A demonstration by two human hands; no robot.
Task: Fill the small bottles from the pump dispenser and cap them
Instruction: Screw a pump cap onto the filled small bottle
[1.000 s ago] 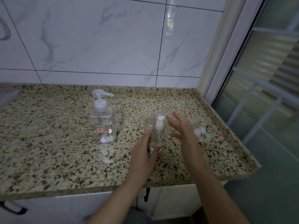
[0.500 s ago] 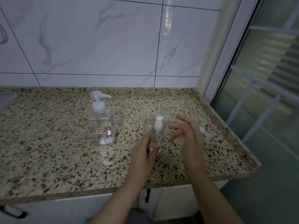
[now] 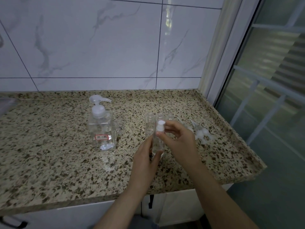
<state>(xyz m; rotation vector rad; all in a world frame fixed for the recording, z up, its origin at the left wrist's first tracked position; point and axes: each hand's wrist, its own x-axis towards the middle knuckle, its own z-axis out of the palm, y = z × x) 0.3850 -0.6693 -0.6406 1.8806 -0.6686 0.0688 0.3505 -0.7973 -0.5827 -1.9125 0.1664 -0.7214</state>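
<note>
Head view: the right hand [image 3: 179, 139], spread and clear of the bottle a moment ago, now pinches the white cap [image 3: 160, 125] atop the small bottle [image 3: 157, 142]. The left hand [image 3: 146, 160] grips that bottle's lower body as before, upright near the middle of the bench [image 3: 49, 162]. Three open small bottles [image 3: 159, 116] stand in a row just behind it. One pump dispenser [image 3: 102, 128] stands toward the left. Loose caps [image 3: 201, 132] lie near the right edge, too blurred to count.

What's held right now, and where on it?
One small bottle: left hand grips its lower body, right hand pinches its white cap.
</note>
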